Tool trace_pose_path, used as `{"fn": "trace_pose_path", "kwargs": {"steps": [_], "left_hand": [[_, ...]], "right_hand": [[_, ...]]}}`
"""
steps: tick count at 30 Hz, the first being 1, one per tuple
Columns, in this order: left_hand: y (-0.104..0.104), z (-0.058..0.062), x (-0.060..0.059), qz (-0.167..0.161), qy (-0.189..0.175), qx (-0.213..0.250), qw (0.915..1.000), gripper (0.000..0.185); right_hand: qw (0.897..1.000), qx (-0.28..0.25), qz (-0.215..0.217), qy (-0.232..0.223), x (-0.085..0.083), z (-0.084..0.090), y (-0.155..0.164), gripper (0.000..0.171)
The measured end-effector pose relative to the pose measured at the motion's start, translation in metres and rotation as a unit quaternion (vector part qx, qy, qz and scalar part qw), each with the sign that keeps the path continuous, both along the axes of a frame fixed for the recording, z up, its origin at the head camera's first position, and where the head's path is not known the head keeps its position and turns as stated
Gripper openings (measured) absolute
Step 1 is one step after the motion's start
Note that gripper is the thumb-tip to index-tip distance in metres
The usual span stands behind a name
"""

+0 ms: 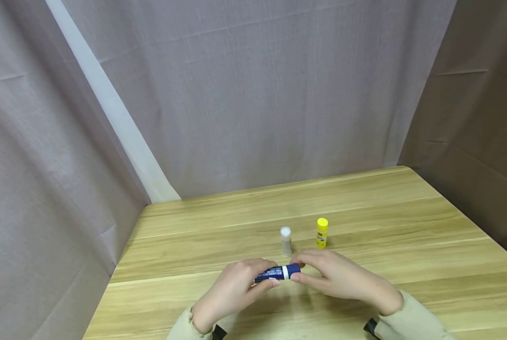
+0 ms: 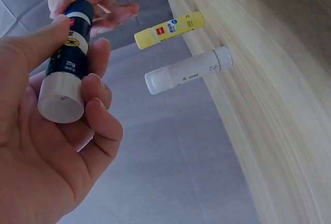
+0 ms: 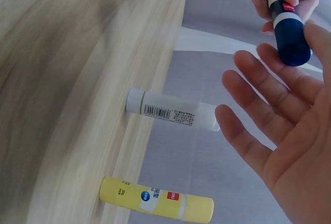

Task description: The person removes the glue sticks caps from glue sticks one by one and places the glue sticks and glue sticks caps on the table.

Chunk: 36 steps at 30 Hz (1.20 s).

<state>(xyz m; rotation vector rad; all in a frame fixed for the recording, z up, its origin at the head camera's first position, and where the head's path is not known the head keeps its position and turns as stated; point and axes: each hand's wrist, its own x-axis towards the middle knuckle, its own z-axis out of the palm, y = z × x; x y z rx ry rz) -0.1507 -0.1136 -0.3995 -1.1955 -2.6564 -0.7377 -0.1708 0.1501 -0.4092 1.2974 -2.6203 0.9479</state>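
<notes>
A dark blue glue stick [image 1: 274, 273] with a white band and a white base lies roughly level above the table. My left hand [image 1: 239, 282] grips its body, thumb on one side and curled fingers on the other; the white base [image 2: 61, 100] faces the left wrist camera. At the blue cap [image 3: 292, 43], my right hand [image 1: 337, 275] has its thumb and index finger on opposite sides, pinching lightly. The other right fingers [image 3: 253, 100] are spread and hold nothing. Just beyond the hands stand a white glue stick [image 1: 286, 242] and a yellow glue stick [image 1: 322, 233], both upright.
The wooden table [image 1: 219, 212] has light, streaked grain. Grey cloth [image 1: 253, 104] hangs behind it and at the left, with a browner cloth [image 1: 483, 118] at the right. A pale strip [image 1: 113, 108] shows between the cloths.
</notes>
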Motion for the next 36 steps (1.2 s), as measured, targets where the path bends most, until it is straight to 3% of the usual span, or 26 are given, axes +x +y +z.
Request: {"fn": "trace_pose_path", "kwargs": {"steps": [9, 17, 26, 36], "left_hand": [[-0.0018, -0.0010, 0.0016, 0.004, 0.000, -0.011, 0.9999, 0.030], [-0.0019, -0.0019, 0.0014, 0.007, 0.001, -0.009, 0.9999, 0.033], [-0.0012, -0.0024, 0.0018, 0.002, 0.016, 0.001, 0.9999, 0.027], [-0.0009, -0.0016, 0.0029, 0.002, 0.012, -0.011, 0.9999, 0.024]], "right_hand": [[1.000, 0.007, 0.004, -0.009, -0.0007, -0.0017, -0.0007, 0.023], [1.000, 0.017, -0.011, 0.010, 0.0032, 0.0000, -0.0036, 0.038], [1.000, 0.010, -0.007, 0.003, 0.0028, -0.0003, -0.0046, 0.021], [1.000, -0.002, 0.000, 0.000, 0.0013, -0.0018, -0.0028, 0.023]]}}
